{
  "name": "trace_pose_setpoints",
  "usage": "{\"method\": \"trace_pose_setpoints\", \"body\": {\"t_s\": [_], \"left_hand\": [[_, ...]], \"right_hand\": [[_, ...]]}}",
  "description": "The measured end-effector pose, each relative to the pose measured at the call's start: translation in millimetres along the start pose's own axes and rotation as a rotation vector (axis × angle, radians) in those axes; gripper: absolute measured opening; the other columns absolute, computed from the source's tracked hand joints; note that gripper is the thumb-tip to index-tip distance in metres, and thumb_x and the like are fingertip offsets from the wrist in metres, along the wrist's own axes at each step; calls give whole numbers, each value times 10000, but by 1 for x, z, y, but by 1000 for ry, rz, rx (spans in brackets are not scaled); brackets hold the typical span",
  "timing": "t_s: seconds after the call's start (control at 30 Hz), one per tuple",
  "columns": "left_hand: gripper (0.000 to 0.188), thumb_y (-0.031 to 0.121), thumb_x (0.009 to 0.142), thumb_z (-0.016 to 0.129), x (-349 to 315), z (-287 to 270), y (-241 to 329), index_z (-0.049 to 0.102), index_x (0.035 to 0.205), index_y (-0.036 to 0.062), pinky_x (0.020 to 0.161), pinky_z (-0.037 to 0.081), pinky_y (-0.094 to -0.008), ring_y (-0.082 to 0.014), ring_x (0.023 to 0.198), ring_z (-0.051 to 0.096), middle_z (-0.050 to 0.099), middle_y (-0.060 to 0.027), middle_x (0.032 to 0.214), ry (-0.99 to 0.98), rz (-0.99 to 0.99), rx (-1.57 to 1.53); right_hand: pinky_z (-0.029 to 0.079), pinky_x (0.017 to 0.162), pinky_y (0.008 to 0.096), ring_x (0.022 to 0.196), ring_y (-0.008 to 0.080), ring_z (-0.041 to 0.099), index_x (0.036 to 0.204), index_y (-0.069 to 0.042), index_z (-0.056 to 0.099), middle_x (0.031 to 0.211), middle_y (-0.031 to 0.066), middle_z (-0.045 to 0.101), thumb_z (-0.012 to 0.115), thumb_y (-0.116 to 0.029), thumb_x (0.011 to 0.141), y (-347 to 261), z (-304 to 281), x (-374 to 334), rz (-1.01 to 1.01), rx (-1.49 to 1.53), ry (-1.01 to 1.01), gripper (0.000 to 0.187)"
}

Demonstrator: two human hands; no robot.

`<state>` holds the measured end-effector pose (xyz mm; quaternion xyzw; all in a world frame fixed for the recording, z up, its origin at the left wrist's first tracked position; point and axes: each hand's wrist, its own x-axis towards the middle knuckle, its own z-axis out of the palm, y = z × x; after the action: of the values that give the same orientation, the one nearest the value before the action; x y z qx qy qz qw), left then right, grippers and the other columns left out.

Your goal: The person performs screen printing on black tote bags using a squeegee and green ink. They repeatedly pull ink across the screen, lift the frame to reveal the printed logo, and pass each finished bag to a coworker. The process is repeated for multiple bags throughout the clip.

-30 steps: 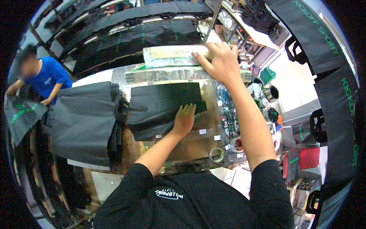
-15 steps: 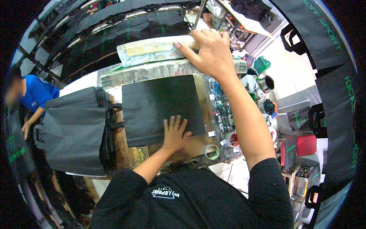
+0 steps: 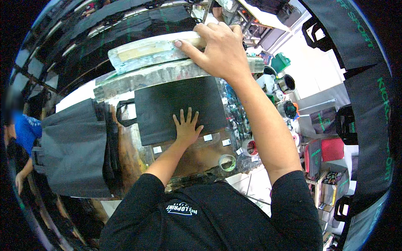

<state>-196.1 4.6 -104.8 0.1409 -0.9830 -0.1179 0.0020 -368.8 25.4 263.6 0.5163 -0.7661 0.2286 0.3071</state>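
Observation:
A flat black fabric bag (image 3: 157, 113) lies on the brown worktable, one strap looped out at its left side. My left hand (image 3: 187, 127) rests palm down on the bag's near part, fingers spread. At the far side, my right hand (image 3: 226, 52) is wrapped over the edge of a pale, paint-stained screen-printing frame (image 3: 142, 53) that is tilted up. The thumb presses on the frame's near side; the other fingers curl behind it, partly hidden. Below the frame runs a stained bar (image 3: 142, 79).
A pile of black bags (image 3: 75, 146) lies on the left, with a person in a blue shirt (image 3: 27, 134) beyond. Small white tags (image 3: 208, 137) and a tub with green paint (image 3: 227, 162) line the near side. Paint cans (image 3: 286, 83) stand right; black bags (image 3: 366, 100) hang farther right.
My left hand has gone farther onto the bag, its fingers spread wider. The bag sits farther from me, with more white tags showing along its near edge. My right hand still grips the frame.

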Motion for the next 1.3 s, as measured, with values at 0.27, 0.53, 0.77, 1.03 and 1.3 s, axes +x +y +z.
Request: {"method": "trace_pose_setpoints", "body": {"t_s": [0.27, 0.53, 0.77, 1.03, 1.3], "left_hand": [[751, 605, 1026, 483, -21, 3, 13, 359, 1655, 212, 1213, 19, -766, -483, 1597, 112, 195, -157, 1750, 29, 1, -59], [929, 714, 956, 531, -84, -19, 25, 382, 1633, 95, 1174, 102, -795, -536, 1572, 152, 189, -261, 1725, 83, 0, -116], [1037, 569, 891, 798, -77, -152, -11, 318, 1637, 33, 1126, 479, -427, -351, 1345, 609, 571, -287, 1486, 232, -312, -1109], [1423, 947, 826, 436, -166, -238, -41, -185, 1585, -84, 1248, 304, -616, -562, 1530, 218, 43, -429, 1633, 315, -469, -2367], [1266, 981, 848, 303, -192, -90, -62, 155, 1647, 10, 1160, 430, -573, -494, 1437, 452, 393, -321, 1576, 143, -822, -2177]], "right_hand": [[381, 900, 482, 990, 315, 671, 1007, -76, 748, 946, 136, 723, 623, -647, 947, -5, -5, 0, 4, -68, -30, 588], [394, 896, 518, 960, 330, 679, 938, -76, 720, 923, 141, 732, 567, -688, 946, -3, -6, 3, 3, -45, -42, 631], [391, 893, 498, 944, 319, 668, 978, -82, 723, 917, 123, 717, 614, -638, 941, -14, -8, -14, -11, -49, -44, 568], [354, 1044, 521, 1184, 304, 578, 1315, -69, 599, 1209, 126, 639, 798, -465, 843, -47, -15, -150, -18, 36, -397, 647], [409, 941, 552, 1165, 301, 584, 1349, -137, 544, 1176, 92, 611, 874, -222, 760, -35, 65, -236, 31, 43, -742, 680]]}}
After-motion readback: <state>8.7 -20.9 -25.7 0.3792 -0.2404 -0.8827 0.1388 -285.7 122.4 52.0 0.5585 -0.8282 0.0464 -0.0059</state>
